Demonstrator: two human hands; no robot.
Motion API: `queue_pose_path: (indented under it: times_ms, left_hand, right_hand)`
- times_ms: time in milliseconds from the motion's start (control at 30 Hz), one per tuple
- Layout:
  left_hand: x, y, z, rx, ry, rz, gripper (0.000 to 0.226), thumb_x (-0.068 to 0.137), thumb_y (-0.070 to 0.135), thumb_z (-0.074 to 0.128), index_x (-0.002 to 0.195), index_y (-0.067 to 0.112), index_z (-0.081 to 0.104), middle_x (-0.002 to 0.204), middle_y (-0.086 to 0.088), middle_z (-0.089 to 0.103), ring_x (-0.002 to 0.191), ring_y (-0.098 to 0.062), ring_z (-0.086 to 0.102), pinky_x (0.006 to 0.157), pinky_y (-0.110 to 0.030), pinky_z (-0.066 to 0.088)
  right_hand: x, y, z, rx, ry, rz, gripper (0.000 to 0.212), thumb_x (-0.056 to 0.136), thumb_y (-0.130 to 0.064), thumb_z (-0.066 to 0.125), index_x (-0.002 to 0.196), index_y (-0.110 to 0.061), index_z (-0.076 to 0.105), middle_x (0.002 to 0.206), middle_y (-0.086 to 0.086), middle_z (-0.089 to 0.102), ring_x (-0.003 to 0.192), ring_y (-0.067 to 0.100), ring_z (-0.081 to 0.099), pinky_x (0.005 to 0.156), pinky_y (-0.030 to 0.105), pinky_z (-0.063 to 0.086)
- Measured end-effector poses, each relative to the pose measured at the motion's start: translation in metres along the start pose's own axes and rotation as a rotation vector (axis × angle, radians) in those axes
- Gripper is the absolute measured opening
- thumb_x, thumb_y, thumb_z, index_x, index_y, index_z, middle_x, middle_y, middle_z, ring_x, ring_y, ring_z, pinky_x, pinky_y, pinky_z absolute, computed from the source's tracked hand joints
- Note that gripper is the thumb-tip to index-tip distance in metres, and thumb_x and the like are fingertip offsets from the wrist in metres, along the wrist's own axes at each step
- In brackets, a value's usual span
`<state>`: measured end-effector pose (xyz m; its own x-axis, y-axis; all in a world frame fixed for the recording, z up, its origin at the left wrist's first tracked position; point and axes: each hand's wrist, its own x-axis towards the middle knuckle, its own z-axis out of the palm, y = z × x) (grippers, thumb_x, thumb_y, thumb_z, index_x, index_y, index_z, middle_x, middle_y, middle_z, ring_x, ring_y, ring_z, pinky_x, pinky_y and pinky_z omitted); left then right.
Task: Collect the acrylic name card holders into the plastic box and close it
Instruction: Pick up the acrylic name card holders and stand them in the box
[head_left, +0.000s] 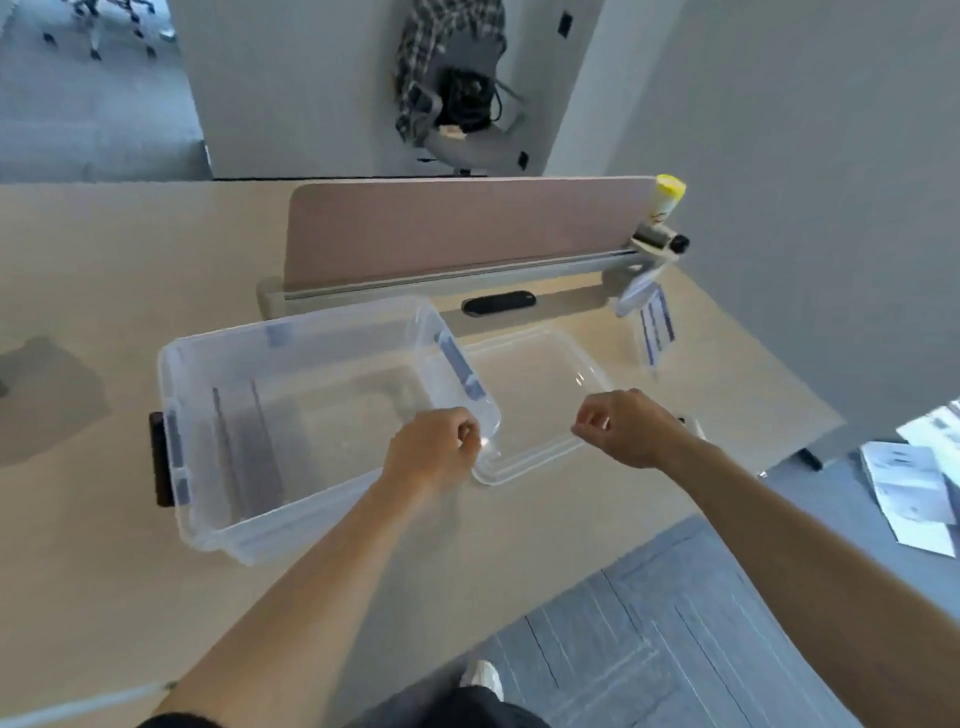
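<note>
A clear plastic box (208, 499) with grey latches stands open on the beige desk; flat clear pieces, seemingly acrylic holders (244, 447), lie in its left part. Its transparent lid (540, 374) lies flat on the desk just right of the box. My left hand (436, 452) pinches the lid's near left corner, beside the box's near right corner. My right hand (623, 426) grips the lid's near right edge. One acrylic name card holder (655, 327) with a printed card stands at the far right of the desk.
A pink divider panel (467, 228) runs along the desk's back, with a yellow-capped bottle (667, 200) clamped at its right end. A dark object (160, 460) lies against the box's left side. Papers (914, 488) lie on the floor to the right.
</note>
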<state>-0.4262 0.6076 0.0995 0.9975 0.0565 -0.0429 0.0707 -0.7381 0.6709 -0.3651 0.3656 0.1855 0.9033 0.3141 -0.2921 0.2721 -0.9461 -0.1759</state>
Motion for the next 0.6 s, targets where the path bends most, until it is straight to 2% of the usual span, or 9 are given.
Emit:
queue_pose_path:
  times_ms: [67, 200, 267, 367, 467, 600]
  left_hand:
    - [0.011, 0.031, 0.014, 0.012, -0.051, 0.046, 0.020, 0.091, 0.032, 0.048, 0.090, 0.026, 0.067, 0.091, 0.006, 0.070, 0.085, -0.021, 0.063, 0.074, -0.032, 0.051]
    - [0.037, 0.081, 0.050, 0.056, -0.191, 0.140, 0.017, 0.091, 0.035, 0.049, 0.086, 0.027, 0.063, 0.090, 0.006, 0.069, 0.083, -0.019, 0.063, 0.075, -0.032, 0.052]
    - [0.052, 0.105, 0.072, 0.085, -0.245, 0.157, 0.019, 0.091, 0.036, 0.050, 0.091, 0.027, 0.066, 0.093, 0.006, 0.070, 0.085, -0.017, 0.063, 0.078, -0.033, 0.053]
    - [0.073, 0.145, 0.105, 0.107, -0.270, 0.144, 0.020, 0.090, 0.033, 0.052, 0.096, 0.025, 0.069, 0.092, 0.010, 0.070, 0.088, -0.016, 0.064, 0.079, -0.032, 0.054]
    - [0.095, 0.187, 0.141, 0.105, -0.283, 0.099, 0.016, 0.086, 0.034, 0.054, 0.090, 0.030, 0.069, 0.088, 0.015, 0.069, 0.087, -0.013, 0.065, 0.082, -0.033, 0.055]
    - [0.123, 0.228, 0.178, 0.165, -0.264, 0.067, 0.015, 0.084, 0.036, 0.055, 0.087, 0.031, 0.068, 0.086, 0.016, 0.068, 0.085, -0.013, 0.065, 0.081, -0.034, 0.055]
  right_hand:
    - [-0.017, 0.035, -0.004, 0.028, 0.044, 0.057, 0.020, 0.094, -0.042, 0.061, 0.100, -0.026, 0.072, 0.095, -0.007, 0.072, 0.089, 0.016, 0.066, 0.081, 0.032, 0.052]
    - [-0.041, 0.114, -0.005, 0.111, 0.109, 0.160, 0.019, 0.092, -0.040, 0.063, 0.098, -0.025, 0.072, 0.092, -0.006, 0.072, 0.087, 0.018, 0.065, 0.082, 0.037, 0.055]
    - [-0.047, 0.155, -0.006, 0.151, 0.137, 0.193, 0.017, 0.092, -0.039, 0.063, 0.097, -0.024, 0.072, 0.092, -0.003, 0.072, 0.086, 0.021, 0.065, 0.081, 0.039, 0.055]
    - [-0.051, 0.218, -0.009, 0.198, 0.158, 0.217, 0.018, 0.092, -0.037, 0.062, 0.097, -0.023, 0.072, 0.091, -0.002, 0.072, 0.086, 0.019, 0.064, 0.080, 0.041, 0.056]
    - [-0.048, 0.281, -0.014, 0.242, 0.183, 0.222, 0.017, 0.092, -0.035, 0.064, 0.097, -0.022, 0.072, 0.089, -0.003, 0.071, 0.084, 0.018, 0.064, 0.079, 0.040, 0.056]
    - [-0.030, 0.352, -0.024, 0.252, 0.167, 0.198, 0.018, 0.093, -0.036, 0.064, 0.100, -0.020, 0.071, 0.091, -0.001, 0.071, 0.086, 0.019, 0.062, 0.076, 0.033, 0.052]
